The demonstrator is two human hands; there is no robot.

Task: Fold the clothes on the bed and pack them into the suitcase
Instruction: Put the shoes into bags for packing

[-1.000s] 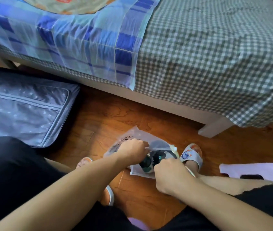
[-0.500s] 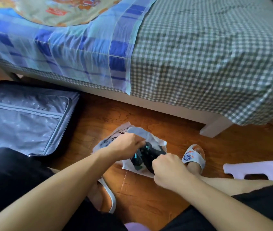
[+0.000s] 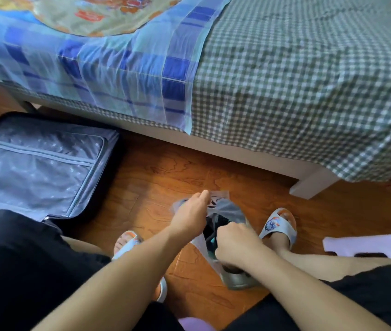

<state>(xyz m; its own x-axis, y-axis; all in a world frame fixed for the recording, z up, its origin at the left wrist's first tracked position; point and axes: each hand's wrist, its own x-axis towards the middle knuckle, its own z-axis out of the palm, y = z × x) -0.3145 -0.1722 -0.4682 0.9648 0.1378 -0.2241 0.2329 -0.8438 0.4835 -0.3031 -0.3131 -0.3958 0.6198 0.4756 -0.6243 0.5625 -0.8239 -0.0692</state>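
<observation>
A clear plastic bag (image 3: 231,207) with a dark, teal-patterned garment (image 3: 213,229) inside hangs above the wooden floor between my knees. My left hand (image 3: 189,216) pinches the bag's upper edge. My right hand (image 3: 233,244) grips the bag's near side, its fingers curled round the plastic and the garment. The bag's lower end (image 3: 236,281) sags below my right wrist. The open suitcase (image 3: 36,168) lies on the floor to the left, showing its grey zipped lining. The bed (image 3: 297,80) with a checked sheet runs across the top of the view.
A blue patchwork blanket (image 3: 118,63) hangs over the bed's left part. My feet in grey slippers (image 3: 279,225) flank the bag. A pale purple plastic stool (image 3: 371,244) sits at the right edge. The bed's white leg (image 3: 309,185) stands behind the bag.
Both hands have lifted the bag off the floor and turned it more upright. The view has tilted down, with the suitcase lower in frame.
</observation>
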